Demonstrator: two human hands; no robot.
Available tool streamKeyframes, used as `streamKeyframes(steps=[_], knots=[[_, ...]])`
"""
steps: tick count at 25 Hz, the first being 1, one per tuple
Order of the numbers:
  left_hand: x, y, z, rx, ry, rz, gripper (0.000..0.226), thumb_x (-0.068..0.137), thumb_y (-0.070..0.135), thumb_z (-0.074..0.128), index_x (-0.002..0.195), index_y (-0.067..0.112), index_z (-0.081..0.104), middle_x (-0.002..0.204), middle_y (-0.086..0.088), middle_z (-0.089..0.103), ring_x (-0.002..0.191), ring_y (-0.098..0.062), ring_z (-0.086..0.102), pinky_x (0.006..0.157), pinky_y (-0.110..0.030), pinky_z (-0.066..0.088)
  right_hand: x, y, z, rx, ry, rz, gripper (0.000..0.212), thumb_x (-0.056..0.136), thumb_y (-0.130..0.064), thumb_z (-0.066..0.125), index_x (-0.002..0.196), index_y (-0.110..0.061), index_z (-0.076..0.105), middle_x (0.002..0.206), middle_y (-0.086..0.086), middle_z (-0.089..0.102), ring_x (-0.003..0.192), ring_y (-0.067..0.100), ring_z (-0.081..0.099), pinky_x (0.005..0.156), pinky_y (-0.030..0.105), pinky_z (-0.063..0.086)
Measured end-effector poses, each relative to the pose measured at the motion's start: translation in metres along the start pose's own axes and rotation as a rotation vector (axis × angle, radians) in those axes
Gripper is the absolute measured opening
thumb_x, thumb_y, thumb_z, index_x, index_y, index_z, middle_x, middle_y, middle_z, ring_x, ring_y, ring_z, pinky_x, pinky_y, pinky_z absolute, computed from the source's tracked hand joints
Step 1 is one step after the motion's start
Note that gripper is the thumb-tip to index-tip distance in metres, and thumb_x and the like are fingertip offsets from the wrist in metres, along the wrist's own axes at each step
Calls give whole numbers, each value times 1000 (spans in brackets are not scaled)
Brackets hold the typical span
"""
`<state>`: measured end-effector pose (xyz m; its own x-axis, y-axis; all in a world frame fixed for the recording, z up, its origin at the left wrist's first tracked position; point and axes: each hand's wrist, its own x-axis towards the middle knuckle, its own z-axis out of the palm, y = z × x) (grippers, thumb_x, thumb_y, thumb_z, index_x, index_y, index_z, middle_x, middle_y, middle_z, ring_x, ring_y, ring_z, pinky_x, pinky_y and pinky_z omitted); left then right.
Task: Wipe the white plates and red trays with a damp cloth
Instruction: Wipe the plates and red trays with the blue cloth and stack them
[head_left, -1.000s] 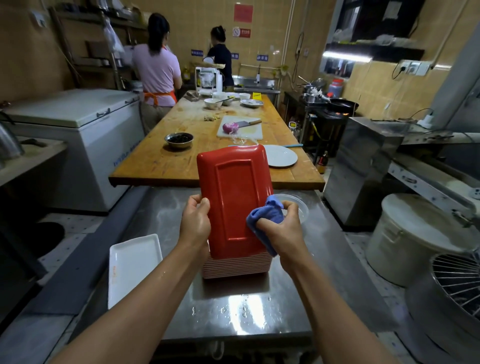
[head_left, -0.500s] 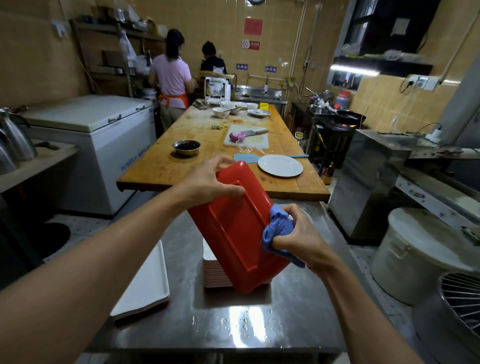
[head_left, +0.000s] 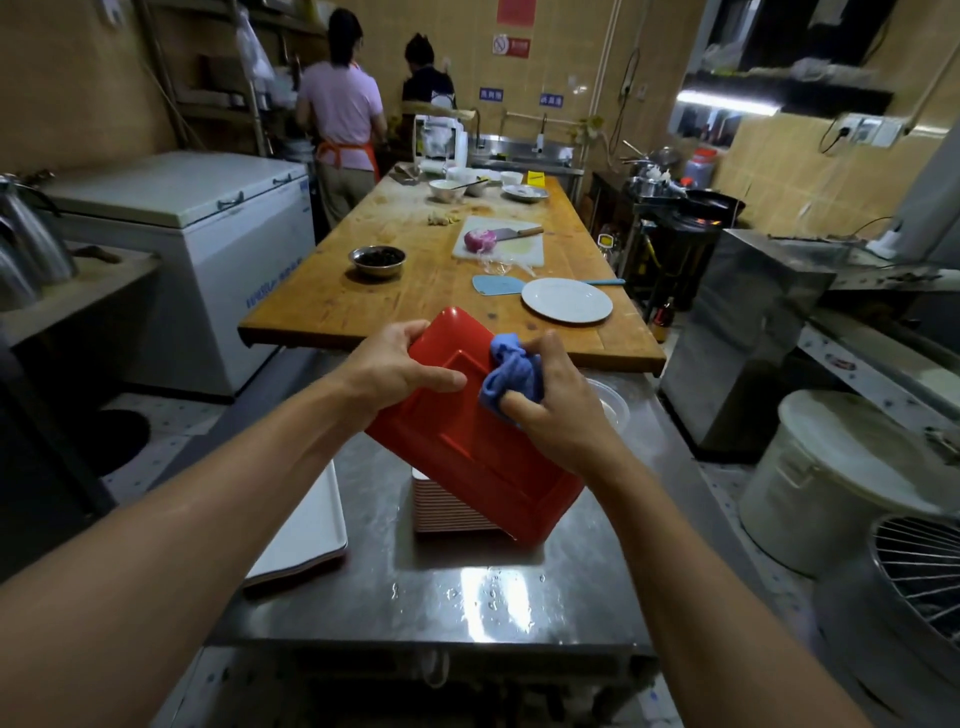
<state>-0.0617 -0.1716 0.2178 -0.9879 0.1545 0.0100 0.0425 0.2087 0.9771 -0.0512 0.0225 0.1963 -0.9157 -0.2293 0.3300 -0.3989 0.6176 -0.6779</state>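
Note:
A red rectangular tray is tilted, underside up, above a stack of trays on the steel table. My left hand grips the tray's upper left edge, thumb across the underside. My right hand holds a bunched blue cloth against the tray's upper right part. White rectangular plates lie stacked on the table to the left, partly hidden by my left forearm.
A clear plastic container sits behind my right hand. The wooden table beyond carries a round white plate, a cutting board and bowls. Two people work at the far end. A white bucket stands to the right.
The tray went from upright to tilted and turned diagonally. My left hand shifted from its lower left edge to its upper edge. My right hand with the cloth moved up the tray.

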Motion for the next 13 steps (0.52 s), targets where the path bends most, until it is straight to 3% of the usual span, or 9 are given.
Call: streamKeyframes(steps=[4,8,11,13], knots=[[-10,-8,-13,-155,85,-69,37,66,4,76,99,16,65,76,-1,73,65,-17,71,52,-27,54,-11,10,5,-184,96,-102,35,77,-32,52,106,-13,52,100,3,52,92,22,49,80,40,40],[-17,-20,-12,-235,178,-142,38,65,7,76,101,14,66,85,-5,71,71,-19,69,57,-28,53,-20,25,-2,-35,122,-56,25,77,-23,49,100,-14,53,102,3,50,97,18,45,89,41,39],[-16,-27,-4,-327,243,-200,24,74,3,71,95,15,65,83,-6,69,66,-18,67,55,-28,54,-14,24,-1,-1,136,-24,36,81,-17,47,115,-8,53,123,8,48,116,20,42,103,39,33],[-13,-28,1,-377,280,-236,19,76,2,68,89,15,64,82,-7,68,67,-19,65,57,-29,53,-17,27,2,3,99,33,46,89,-11,48,135,-12,42,147,8,30,135,21,29,114,38,24]])
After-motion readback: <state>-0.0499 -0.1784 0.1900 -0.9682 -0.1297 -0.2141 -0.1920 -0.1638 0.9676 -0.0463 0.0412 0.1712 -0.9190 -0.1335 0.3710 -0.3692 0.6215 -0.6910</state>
